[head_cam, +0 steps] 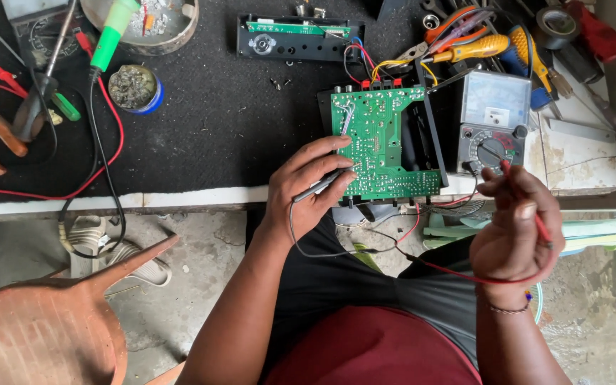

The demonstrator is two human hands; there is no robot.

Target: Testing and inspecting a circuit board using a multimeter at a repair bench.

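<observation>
**Probing a board at a cluttered bench**

A black mat covers the surface [201,128] above a concrete floor [187,285]. The green circuit board [383,142] lies lengthwise away from the person. Left hand [308,189] fingers pinch the black probe [322,187], tip aimed at the board; right hand [515,228] fingers clamp the red probe [540,224], which points up-left.

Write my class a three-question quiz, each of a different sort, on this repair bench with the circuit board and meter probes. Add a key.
1. True or false: the left hand holds the black probe against the green circuit board.
2. Which colour is the probe in the right hand? A) red B) blue C) white
3. Fill in: the meter with the dial sits to the ____ of the circuit board in the picture.

Key: 1 true; 2 A, the red probe; 3 right.
</observation>
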